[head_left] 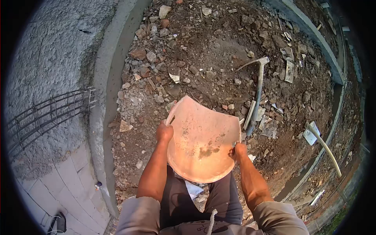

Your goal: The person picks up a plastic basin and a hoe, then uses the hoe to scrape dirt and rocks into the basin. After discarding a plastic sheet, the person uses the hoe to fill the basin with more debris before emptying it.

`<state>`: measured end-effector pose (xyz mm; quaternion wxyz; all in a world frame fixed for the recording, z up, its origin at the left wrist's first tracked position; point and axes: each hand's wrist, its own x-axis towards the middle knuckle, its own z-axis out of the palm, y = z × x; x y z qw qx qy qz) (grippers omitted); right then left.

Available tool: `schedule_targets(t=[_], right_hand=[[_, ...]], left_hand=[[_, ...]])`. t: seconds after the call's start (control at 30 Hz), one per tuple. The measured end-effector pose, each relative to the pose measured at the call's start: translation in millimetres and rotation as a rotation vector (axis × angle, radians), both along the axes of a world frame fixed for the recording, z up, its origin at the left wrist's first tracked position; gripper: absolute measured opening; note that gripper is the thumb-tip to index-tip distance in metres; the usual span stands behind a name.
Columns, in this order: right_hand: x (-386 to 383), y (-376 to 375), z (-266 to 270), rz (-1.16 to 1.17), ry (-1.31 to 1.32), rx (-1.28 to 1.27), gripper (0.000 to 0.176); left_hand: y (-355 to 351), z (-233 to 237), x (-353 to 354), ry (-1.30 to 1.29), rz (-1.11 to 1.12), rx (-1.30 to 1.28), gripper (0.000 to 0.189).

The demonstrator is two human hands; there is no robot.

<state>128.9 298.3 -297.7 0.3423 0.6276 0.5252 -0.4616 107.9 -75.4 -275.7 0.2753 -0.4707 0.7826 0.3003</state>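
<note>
A pinkish-orange carrying scoop (196,129), with a rounded near rim and a wide cut-away far edge, is held in front of my body, above the rubble. A little dark dirt clings to its inside; it carries no load. My left hand (164,132) is closed around its left rim by a slot-like handle hole. On the opposite rim my right hand (239,152) is closed too, its fingers partly hidden behind the edge. Beyond the scoop, to the right, lies a pickaxe (260,82) with its head pointing away from me.
Broken stones and soil (211,51) cover the ground ahead. A hoe (327,149) lies at the right. Along the left runs a low concrete edge (105,78), with a rebar cage (51,113) sticking out beside it. Another concrete beam (313,31) borders the upper right.
</note>
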Motion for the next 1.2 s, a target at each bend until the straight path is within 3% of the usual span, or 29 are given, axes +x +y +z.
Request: schedule_targets(t=[0.1,0.2,0.27,0.33,0.4,0.5,0.6,0.67,0.77,0.93,1.0,1.07,1.17,1.2], right_hand=[[29.5,-14.9,-33.3,0.068,-0.101,-0.065,0.032],[40.4,-38.5,-65.0,0.17,-0.145,-0.062,0.031],[87.3,-26.0,-126.8,0.654,0.075,0.203,0.027],[77.3,-34.8,-145.4,0.75,0.18,0.274,0.023],[21.7,-67.0,-85.0,0.474,0.115,0.118,0.018],[33.4,-58.0,-87.4,0.216,0.14,-0.046,0.015],[-4.6,-71.4,-15.2,0.057,0.127,-0.046,0.014],[-3.4,-46.9,-1.2,-0.029,0.234,-0.077,0.016],[0.4,3.8,35.3,-0.1,0.402,0.064,0.013],[38.9,118.5,108.9,-0.49,0.648,0.304,0.022],[72.4,170.8,108.8,-0.671,0.694,0.407,0.02],[101.8,208.8,92.6,-0.82,0.736,0.466,0.019],[165.2,271.6,13.9,-0.908,0.811,0.402,0.02],[159.8,270.1,-6.0,-0.919,0.557,0.638,0.027]], left_hand=[[-35.7,-33.1,62.9,-0.095,0.155,0.045,0.034],[-60.3,-52.6,100.6,0.025,0.382,0.285,0.027],[-63.8,-75.1,107.6,0.046,0.393,0.245,0.027],[-72.4,-102.3,90.8,0.09,0.355,0.259,0.028],[-79.9,-105.1,82.6,0.088,0.292,0.302,0.03],[-93.8,-98.6,80.1,0.112,0.338,0.439,0.024],[-92.0,-71.9,62.8,0.095,0.373,0.482,0.026],[-78.5,-52.6,37.8,0.065,0.365,0.549,0.028],[-37.2,-35.9,-2.5,0.029,0.399,0.641,0.035],[61.8,-17.4,-65.6,-0.031,0.104,0.865,0.038],[97.7,-49.4,-74.9,0.046,0.054,0.899,0.039],[135.7,-42.4,-88.8,0.031,-0.028,0.849,0.04],[173.7,-71.5,-89.5,-0.028,-0.15,0.786,0.036],[180.8,-89.2,-84.4,-0.068,-0.215,0.775,0.033]])
